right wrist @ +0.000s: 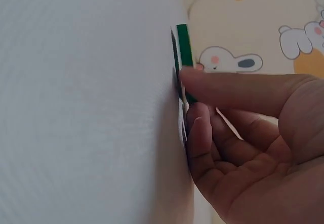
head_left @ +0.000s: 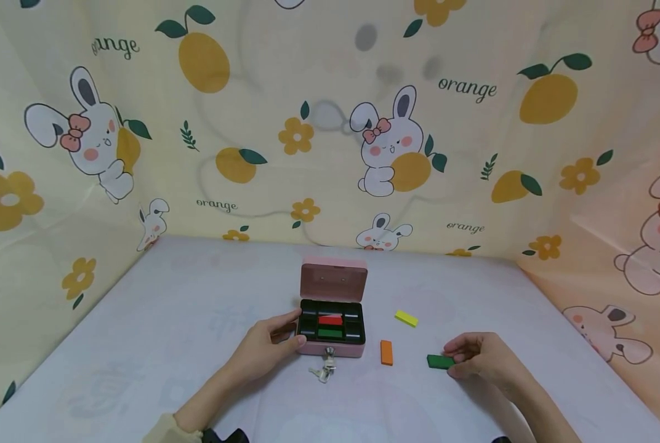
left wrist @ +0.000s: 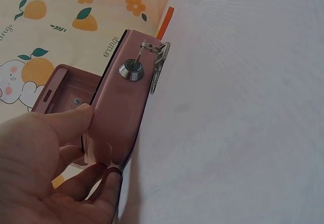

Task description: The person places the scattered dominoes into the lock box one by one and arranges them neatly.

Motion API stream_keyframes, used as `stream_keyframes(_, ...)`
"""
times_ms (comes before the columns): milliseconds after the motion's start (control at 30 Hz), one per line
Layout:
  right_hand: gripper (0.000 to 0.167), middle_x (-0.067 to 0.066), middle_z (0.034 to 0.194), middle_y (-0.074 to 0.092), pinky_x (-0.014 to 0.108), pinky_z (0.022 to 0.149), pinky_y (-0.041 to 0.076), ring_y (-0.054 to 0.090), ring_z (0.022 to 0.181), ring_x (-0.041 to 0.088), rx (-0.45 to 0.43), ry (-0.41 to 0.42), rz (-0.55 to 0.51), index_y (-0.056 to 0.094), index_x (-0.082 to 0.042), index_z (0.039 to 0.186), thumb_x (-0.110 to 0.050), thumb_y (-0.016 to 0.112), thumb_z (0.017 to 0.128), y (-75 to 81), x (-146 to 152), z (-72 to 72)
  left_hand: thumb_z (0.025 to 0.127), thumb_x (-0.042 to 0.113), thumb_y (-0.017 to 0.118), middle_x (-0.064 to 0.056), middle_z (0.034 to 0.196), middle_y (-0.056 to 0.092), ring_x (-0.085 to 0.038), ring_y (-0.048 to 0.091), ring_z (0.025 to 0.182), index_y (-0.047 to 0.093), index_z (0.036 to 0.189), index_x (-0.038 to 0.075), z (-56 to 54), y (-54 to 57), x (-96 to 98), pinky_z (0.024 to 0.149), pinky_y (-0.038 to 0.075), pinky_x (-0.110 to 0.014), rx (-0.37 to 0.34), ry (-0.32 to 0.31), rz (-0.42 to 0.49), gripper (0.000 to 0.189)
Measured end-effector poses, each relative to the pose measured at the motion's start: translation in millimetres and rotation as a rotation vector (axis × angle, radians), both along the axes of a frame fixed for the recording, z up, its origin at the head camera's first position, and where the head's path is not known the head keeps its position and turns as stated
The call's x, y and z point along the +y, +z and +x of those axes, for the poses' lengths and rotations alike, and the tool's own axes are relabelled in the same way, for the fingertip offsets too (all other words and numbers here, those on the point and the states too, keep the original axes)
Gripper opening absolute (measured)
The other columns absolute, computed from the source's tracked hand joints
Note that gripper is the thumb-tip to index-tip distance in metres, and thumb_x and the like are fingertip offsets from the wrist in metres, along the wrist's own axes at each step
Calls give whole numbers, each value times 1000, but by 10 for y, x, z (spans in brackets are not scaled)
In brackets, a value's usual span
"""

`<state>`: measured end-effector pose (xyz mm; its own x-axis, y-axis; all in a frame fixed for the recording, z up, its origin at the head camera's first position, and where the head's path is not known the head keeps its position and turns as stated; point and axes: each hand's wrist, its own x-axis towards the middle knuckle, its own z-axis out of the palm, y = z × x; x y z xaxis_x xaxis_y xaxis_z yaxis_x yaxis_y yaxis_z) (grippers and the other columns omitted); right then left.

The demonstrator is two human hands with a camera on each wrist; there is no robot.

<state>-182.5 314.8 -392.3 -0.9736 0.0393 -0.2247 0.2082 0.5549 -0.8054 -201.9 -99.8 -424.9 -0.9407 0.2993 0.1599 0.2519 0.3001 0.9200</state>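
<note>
A small pink cash box stands with its lid raised. My left hand grips the box's left side, thumb by the front corner, as the left wrist view also shows. Inside the black compartment tray, a red block and a green block lie in the middle. Keys hang from the front lock. Out to the right, my right hand pinches another green block by its right end; in the right wrist view the block is close to the tabletop.
An orange block lies just right of the box, and a yellow block farther back. The white tabletop is bordered at the back and sides by a cream printed cloth.
</note>
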Motion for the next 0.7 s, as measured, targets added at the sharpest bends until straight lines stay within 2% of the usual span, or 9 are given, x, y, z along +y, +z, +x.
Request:
stream_keyframes(233, 44, 8, 97, 70, 29, 73, 56, 63, 87, 23, -2, -20, -44, 67, 5, 109, 5, 85, 69, 4, 15, 12, 91, 28, 73, -15, 139, 54, -30, 50, 128, 50, 144, 3, -5, -18, -2, 104, 44, -39, 10, -6, -15, 62)
stream_keyframes(700, 45, 9, 102, 69, 27, 71, 55, 61, 90, 23, 48, -26, -68, 65, 6, 115, 0, 84, 74, 36, 23, 61, 92, 26, 72, -15, 139, 53, -29, 51, 127, 48, 144, 3, -8, -12, -7, 104, 44, -36, 8, -14, -26, 62)
